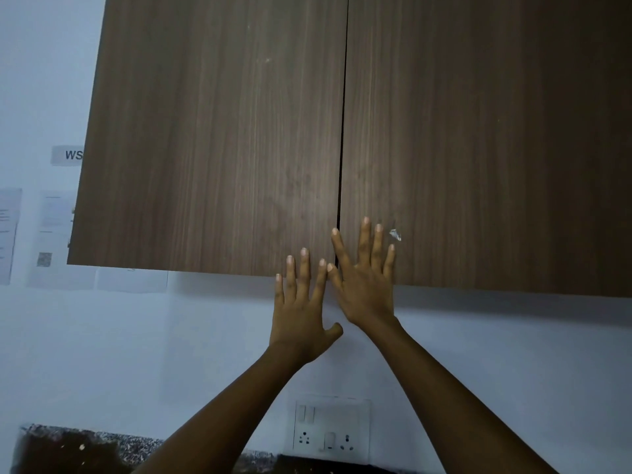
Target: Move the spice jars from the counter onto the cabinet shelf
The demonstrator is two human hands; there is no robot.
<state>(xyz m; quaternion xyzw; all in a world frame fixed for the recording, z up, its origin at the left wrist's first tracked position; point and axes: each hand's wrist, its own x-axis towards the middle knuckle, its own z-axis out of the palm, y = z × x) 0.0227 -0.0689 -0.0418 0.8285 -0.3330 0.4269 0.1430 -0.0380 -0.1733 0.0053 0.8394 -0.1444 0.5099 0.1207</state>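
Observation:
A dark wood wall cabinet fills the upper view, with its left door [212,138] and right door [485,138] both closed. My left hand [301,302] is raised flat, its straight fingertips over the bottom edge of the left door. My right hand [366,278] lies flat with spread fingers against the lower corner of the right door, by the centre gap. Neither hand holds anything. No spice jars are in view, and the shelf is hidden behind the doors.
A white wall runs below the cabinet, with a switch and socket plate [331,429] low in the middle. A speckled granite counter edge [85,439] shows at the bottom left. Paper notices [51,230] hang on the wall at the left.

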